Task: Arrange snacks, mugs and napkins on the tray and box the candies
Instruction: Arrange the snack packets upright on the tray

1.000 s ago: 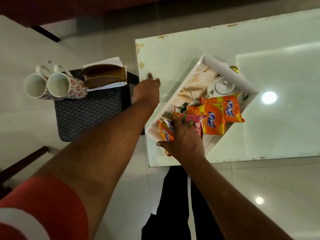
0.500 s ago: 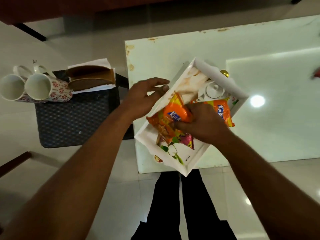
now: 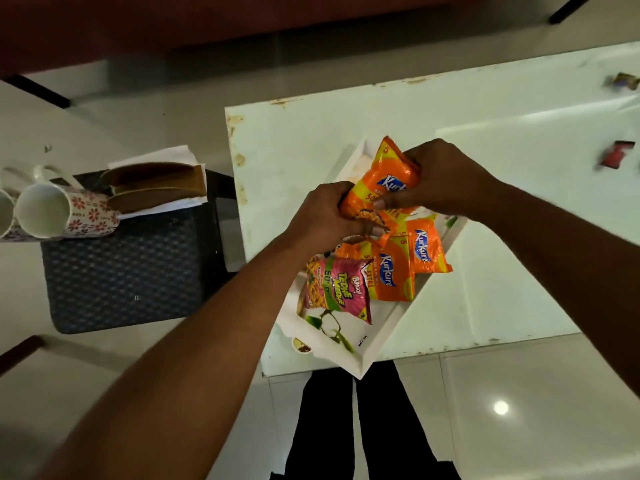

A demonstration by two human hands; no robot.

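A white tray lies tilted on the white table. Above its far end, both hands hold one orange Kurkure packet: my left hand grips its near end, my right hand pinches its far side. Two more orange Kurkure packets and a pink Bingo packet lie in the tray. Two floral mugs lie on their sides on a dark stool at the left, beside a brown napkin holder with white napkins. Two wrapped candies lie at the table's far right.
The dark woven stool stands left of the table, close to its edge. The tray's near corner juts past the table's front edge. A small round cap-like object sits by the tray's near left side. My legs show below.
My right hand has lifted an orange packet toward the tray's far end. My left hand came over from the tray's left rim and took hold of the same packet.
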